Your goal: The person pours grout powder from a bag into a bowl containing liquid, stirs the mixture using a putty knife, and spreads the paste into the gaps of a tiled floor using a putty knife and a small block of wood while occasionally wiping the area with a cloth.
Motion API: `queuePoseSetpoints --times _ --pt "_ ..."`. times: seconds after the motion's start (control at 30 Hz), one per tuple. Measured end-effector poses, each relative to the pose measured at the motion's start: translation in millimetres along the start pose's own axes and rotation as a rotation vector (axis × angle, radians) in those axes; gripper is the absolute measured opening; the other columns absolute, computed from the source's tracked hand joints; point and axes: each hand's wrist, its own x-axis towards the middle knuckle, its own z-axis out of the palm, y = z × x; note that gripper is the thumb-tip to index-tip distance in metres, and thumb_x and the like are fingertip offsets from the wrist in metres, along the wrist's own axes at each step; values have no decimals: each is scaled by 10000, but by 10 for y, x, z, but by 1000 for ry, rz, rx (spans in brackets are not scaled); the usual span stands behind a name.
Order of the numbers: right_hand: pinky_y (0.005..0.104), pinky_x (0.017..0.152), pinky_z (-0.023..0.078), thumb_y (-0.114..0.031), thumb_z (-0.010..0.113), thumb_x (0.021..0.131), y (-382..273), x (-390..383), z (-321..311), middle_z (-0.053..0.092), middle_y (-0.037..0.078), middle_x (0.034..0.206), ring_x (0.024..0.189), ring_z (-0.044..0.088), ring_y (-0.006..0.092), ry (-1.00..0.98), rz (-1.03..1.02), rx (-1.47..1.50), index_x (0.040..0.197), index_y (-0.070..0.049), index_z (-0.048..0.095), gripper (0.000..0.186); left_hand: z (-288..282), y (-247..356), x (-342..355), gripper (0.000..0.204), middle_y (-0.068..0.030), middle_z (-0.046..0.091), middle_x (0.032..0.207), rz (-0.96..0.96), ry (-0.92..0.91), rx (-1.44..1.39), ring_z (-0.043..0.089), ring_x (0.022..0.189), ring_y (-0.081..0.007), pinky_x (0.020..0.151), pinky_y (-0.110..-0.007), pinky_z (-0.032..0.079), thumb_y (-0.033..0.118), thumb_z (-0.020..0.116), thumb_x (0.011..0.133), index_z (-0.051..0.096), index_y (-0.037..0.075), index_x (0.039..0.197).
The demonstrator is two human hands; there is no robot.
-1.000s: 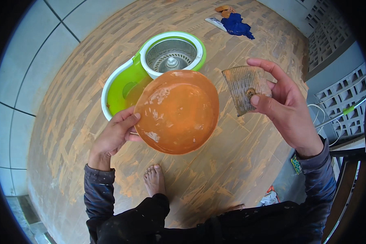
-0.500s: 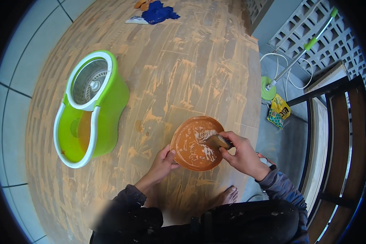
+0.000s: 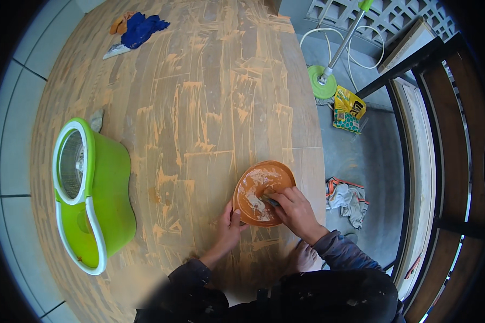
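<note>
My left hand (image 3: 230, 229) grips the lower-left edge of a shallow, round orange bowl (image 3: 244, 188), coated inside with orange material and pale streaks, low over the tiled floor (image 3: 183, 118), which is smeared orange. My right hand (image 3: 296, 212) is closed on a small ribbed scraper (image 3: 269, 196), pressed against the inside of the bowl. Its fingertips are partly hidden behind the knuckles.
A green spin-mop bucket (image 3: 108, 194) stands at left. Blue cloth (image 3: 140, 29) lies farther back. At right, beyond the floor's edge, are a mop (image 3: 322, 81), a yellow bag (image 3: 347, 107), crumpled cloths (image 3: 345, 199) and a dark slatted wooden gate (image 3: 458, 156).
The raised bowl has come down lower, and the scraper, earlier held apart beside it, is now inside it. The view has shifted, moving the bucket leftward in the picture.
</note>
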Motion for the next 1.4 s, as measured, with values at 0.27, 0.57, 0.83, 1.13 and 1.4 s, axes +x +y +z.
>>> queuePoseSetpoints --times 0.27,0.57,0.83,1.13,1.4 --pt "401 883 502 -116 761 834 41 -43 -53 650 115 1037 990 616 319 -114 -40 167 1074 -48 666 267 -48 21 -20 445 -99 544 1358 29 52 149 612 1171 -191 857 -353 608 177 440 1081 357 81 1507" --pt "445 900 490 74 638 757 1632 -853 -381 628 163 1092 1060 584 386 372 596 -159 1027 -22 633 287 -262 83 34 429 -100 601 1287 80 16 476 674 1042 -169 740 -283 627 18 483 1025 409 33 1447" --pt "514 1006 440 -74 742 743 2062 -1350 -61 576 185 1227 1180 529 416 102 584 -226 1272 -52 507 579 -513 -28 -136 370 -108 664 1095 137 59 450 677 918 -159 767 -290 565 -17 517 991 486 19 1358" --pt "438 996 445 -238 607 980 2707 -1333 -81 624 208 1202 1143 607 314 530 884 150 1366 -19 465 466 -631 -60 -298 407 -87 637 1152 171 87 646 676 914 -153 791 -290 572 -73 477 963 477 31 1356" --pt "315 794 524 -168 692 940 1150 -112 -1002 678 70 1057 920 663 159 373 264 540 1298 -48 481 432 -1016 -94 -559 417 -71 666 1033 136 257 587 645 823 -144 719 -283 536 -75 521 905 565 30 1305"
